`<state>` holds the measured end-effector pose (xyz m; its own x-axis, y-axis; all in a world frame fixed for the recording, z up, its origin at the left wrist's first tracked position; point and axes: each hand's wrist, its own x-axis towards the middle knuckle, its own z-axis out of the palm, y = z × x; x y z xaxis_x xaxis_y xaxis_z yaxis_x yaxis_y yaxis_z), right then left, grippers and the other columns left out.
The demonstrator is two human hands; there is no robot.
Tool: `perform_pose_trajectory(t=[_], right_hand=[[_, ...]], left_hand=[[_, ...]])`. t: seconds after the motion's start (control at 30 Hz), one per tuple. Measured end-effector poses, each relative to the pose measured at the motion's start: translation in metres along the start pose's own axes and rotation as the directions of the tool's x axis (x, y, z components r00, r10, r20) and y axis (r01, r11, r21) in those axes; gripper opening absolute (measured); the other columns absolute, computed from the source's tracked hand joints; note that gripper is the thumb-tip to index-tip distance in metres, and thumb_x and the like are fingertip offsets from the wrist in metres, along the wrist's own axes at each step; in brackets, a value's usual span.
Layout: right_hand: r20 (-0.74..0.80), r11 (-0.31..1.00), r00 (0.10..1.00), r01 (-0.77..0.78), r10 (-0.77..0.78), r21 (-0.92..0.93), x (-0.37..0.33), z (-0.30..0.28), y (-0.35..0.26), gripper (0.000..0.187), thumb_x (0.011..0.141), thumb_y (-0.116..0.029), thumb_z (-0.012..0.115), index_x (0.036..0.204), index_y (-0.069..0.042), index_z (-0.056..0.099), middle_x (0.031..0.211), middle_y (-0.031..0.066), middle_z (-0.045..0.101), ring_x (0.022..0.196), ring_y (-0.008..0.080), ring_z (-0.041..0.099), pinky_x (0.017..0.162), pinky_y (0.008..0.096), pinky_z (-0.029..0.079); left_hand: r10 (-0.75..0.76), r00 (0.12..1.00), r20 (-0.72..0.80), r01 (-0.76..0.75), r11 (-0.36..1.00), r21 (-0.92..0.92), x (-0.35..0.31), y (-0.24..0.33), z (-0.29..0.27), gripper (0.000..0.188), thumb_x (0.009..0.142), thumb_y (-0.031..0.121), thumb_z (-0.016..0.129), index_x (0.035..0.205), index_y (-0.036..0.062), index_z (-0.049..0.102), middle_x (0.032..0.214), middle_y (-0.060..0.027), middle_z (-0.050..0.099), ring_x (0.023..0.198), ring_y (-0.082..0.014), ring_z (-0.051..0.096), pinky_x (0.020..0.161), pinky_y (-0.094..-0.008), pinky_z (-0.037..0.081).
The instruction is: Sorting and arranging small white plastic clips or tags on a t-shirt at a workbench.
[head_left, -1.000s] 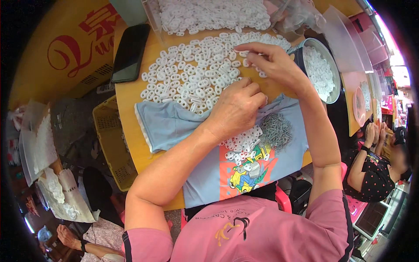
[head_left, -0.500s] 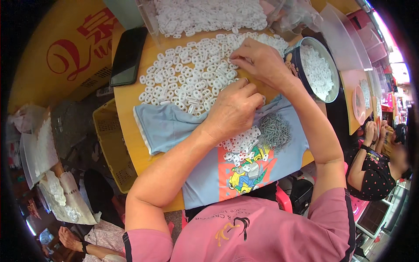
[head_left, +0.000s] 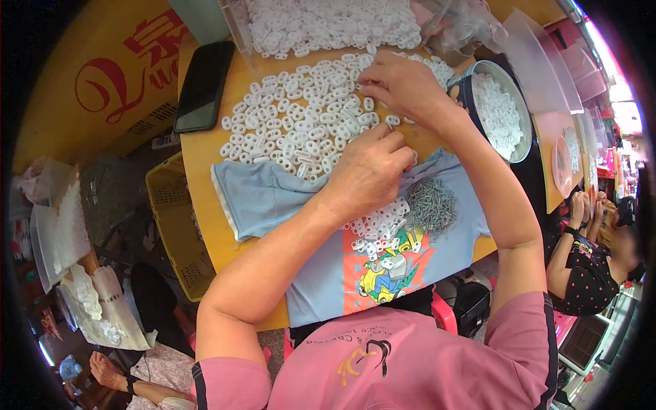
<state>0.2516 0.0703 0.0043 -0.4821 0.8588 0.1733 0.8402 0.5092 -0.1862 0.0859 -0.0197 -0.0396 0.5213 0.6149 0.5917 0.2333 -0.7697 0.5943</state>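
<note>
Small white two-holed plastic pieces [head_left: 273, 123] lie spread in a layer over the yellow tabletop. My left hand [head_left: 369, 167] is closed at the near edge of them, above a light-blue printed cloth [head_left: 314, 287]; what its fingers hold is hidden, though white shows beside its knuckles. Farther off, my right hand [head_left: 406, 89] has its fingers bent and thumb tip close together among the white pieces; nothing can be made out between them. On the cloth, just below my left hand, are a smaller heap of white pieces [head_left: 372, 229] and a pile of grey metal screws [head_left: 432, 207].
A round tin [head_left: 525, 130] of white pieces stands right of my right forearm. A clear bin [head_left: 239, 34] full of them is at the back. A black phone [head_left: 203, 85] lies far left, above a yellow crate [head_left: 171, 232]. Another person [head_left: 591, 273] sits at right.
My right hand has drawn slightly back and left, with its fingertips shifted among the white pieces. My left hand stays nearly where it was.
</note>
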Motion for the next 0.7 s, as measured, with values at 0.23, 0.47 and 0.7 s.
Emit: perform_pose_trajectory(t=[0.23, 0.47, 0.7], right_hand=[[-0.059, 0.994, 0.993, 0.106, -0.106, -0.012, 0.009, -0.001, 0.009, 0.022, 0.095, -0.029, 0.073, 0.104, -0.01, 0.078, 0.102, 0.0082, 0.071, 0.091, 0.0322, 0.071, 0.078, 0.044, 0.056], [0.167, 0.695, 0.969, -0.246, 0.18, 0.675, -0.066, -0.076, -0.016, 0.014, 0.096, -0.011, 0.076, 0.103, 0.0, 0.075, 0.095, 0.0065, 0.074, 0.084, 0.0105, 0.064, 0.071, 0.0289, 0.051], [0.217, 0.666, 0.961, -0.048, -0.173, 0.744, -0.109, -0.068, -0.058, 0.011, 0.093, -0.004, 0.077, 0.102, 0.003, 0.076, 0.091, 0.0077, 0.074, 0.072, 0.0114, 0.064, 0.062, 0.0284, 0.049]], left_hand=[[-0.003, 1.0, 0.006, 0.003, 1.0, -0.006, 0.001, -0.001, 0.003, 0.01, 0.074, 0.001, 0.068, 0.082, 0.0069, 0.068, 0.086, -0.01, 0.061, 0.088, -0.0311, 0.061, 0.077, -0.0441, 0.053], [-0.035, 0.999, -0.012, 0.034, 0.995, -0.092, 0.003, -0.001, 0.001, 0.009, 0.075, 0.001, 0.068, 0.083, 0.0056, 0.068, 0.088, -0.0104, 0.062, 0.089, -0.032, 0.061, 0.077, -0.0449, 0.053], [-0.043, 0.999, 0.001, 0.043, 0.995, -0.091, 0.001, -0.002, -0.003, 0.011, 0.075, 0.0, 0.068, 0.084, 0.0052, 0.069, 0.087, -0.011, 0.063, 0.088, -0.0331, 0.062, 0.077, -0.0466, 0.053]])
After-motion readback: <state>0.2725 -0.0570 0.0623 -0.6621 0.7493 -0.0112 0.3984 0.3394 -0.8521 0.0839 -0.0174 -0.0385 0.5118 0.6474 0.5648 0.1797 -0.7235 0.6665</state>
